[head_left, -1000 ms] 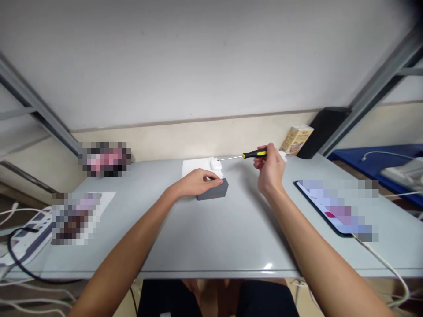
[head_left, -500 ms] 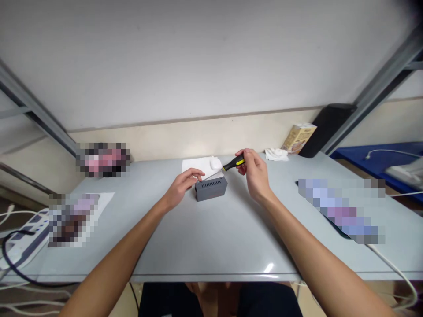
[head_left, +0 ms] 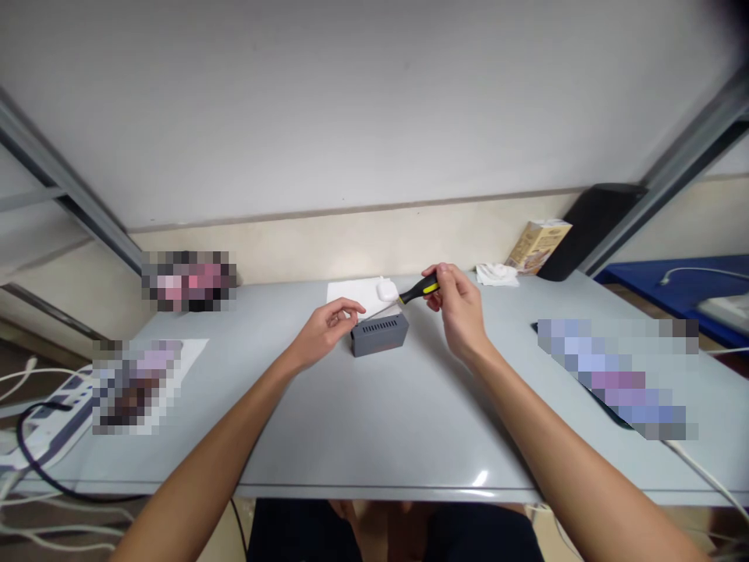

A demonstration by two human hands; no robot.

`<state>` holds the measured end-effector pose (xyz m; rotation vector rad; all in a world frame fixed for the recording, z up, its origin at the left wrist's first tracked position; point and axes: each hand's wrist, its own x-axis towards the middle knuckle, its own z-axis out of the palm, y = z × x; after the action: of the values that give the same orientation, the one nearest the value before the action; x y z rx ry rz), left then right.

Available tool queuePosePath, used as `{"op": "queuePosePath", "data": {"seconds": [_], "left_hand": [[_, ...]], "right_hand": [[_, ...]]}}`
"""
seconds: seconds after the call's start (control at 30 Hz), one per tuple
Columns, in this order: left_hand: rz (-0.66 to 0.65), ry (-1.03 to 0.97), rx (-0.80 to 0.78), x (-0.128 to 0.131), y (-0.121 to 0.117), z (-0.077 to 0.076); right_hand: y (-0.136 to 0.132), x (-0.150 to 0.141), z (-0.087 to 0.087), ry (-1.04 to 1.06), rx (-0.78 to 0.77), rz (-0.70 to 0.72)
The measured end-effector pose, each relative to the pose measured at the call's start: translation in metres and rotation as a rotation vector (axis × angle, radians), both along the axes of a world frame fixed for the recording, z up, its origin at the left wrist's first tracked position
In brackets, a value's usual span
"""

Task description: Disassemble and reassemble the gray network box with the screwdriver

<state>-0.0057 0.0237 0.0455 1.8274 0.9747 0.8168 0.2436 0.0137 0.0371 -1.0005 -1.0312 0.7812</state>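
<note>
A dark grey box with a row of vent slots (head_left: 379,340) stands on the table in front of me. My right hand (head_left: 461,306) grips the black and yellow handle of a screwdriver (head_left: 419,289). Its thin shaft slants down to the left, toward the box's top left corner. There, at the tip, the thumb and fingers of my left hand (head_left: 325,331) are drawn together beside the box. Whatever lies between those fingertips is too small to make out.
Behind the box lie a white sheet (head_left: 351,292) and a small white case (head_left: 387,291). Crumpled tissue (head_left: 496,274), a yellow carton (head_left: 537,245) and a black cylinder (head_left: 591,230) stand at the back right. A power strip with cables (head_left: 55,417) is at left.
The left thumb and fingers have closed in a little at the screwdriver's tip. My right hand keeps its grip at nearly the same slant. The whole view has shifted slightly.
</note>
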Motion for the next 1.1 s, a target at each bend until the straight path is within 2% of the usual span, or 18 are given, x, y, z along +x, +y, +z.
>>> {"op": "queuePosePath", "data": {"seconds": [0.23,0.57,0.93,1.1], "left_hand": [[-0.010,0.014,0.015,0.001,-0.002,0.001],[-0.052,0.022,-0.006,0.000,0.000,-0.001],[-0.072,-0.005,-0.051,0.001,0.000,-0.001],[-0.012,-0.066,-0.205,0.005,-0.001,-0.004]], "right_hand": [[0.004,0.005,-0.003,0.118,-0.036,-0.020],[0.000,-0.004,-0.002,0.015,-0.021,0.029],[0.001,-0.007,-0.004,0.029,-0.038,0.038],[0.005,-0.001,-0.005,0.111,-0.084,0.020]]}}
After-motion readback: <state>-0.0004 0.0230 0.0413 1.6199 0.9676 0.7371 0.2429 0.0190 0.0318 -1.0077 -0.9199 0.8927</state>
